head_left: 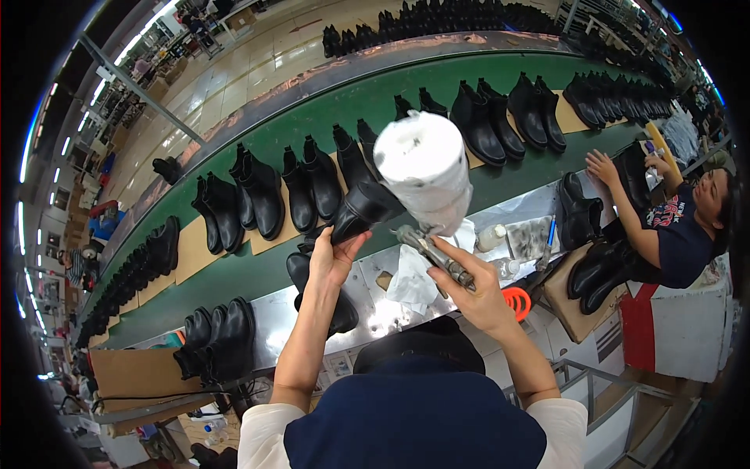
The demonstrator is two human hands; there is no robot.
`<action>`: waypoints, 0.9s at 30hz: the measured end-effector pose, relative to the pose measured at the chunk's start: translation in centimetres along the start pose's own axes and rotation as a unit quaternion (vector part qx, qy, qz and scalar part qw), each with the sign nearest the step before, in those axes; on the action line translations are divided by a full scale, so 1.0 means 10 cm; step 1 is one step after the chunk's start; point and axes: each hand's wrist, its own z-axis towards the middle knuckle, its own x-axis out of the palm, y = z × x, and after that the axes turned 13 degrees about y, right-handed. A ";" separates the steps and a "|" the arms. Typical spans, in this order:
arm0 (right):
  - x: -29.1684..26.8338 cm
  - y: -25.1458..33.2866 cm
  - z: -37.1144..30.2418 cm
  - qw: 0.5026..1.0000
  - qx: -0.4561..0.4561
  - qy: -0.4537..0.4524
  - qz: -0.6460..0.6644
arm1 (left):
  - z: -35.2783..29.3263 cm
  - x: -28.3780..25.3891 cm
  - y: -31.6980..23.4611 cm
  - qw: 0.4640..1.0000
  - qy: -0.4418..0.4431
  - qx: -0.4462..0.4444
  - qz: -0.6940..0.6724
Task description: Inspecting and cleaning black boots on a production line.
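Note:
My left hand grips a black ankle boot, held tilted above the metal bench edge. Closed around a metal spray gun is my right hand. A big white cylindrical cup, wrapped in plastic, rises over the gun and hides part of the boots behind it. The gun's front end points toward the held boot, with a gap between them. Below my left hand another black boot lies on the bench, partly hidden by my forearm. A crumpled white cloth lies beneath the spray gun.
Pairs of black boots stand on cardboard along a green conveyor. At right, a co-worker sits by more boots. A small bottle and an orange ring are near my right hand. Boots stand at left.

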 end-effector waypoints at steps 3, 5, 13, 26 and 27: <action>0.02 -0.17 -0.09 0.997 -0.008 -0.049 -0.063 | -0.01 -0.05 -0.01 0.999 0.002 -0.013 -0.043; 0.04 -0.17 -0.08 0.997 -0.027 -0.067 -0.040 | -0.01 -0.05 -0.02 0.995 -0.023 -0.028 -0.093; 0.10 0.00 0.04 0.997 -0.045 -0.038 0.041 | -0.01 -0.22 0.02 0.968 0.017 -0.090 -0.235; 0.14 0.10 -0.04 0.997 -0.032 -0.038 0.057 | -0.11 -0.19 0.23 0.996 0.046 0.076 -0.007; 0.14 0.04 -0.03 0.996 -0.038 -0.055 0.061 | -0.09 -0.23 0.25 0.993 0.051 0.107 0.022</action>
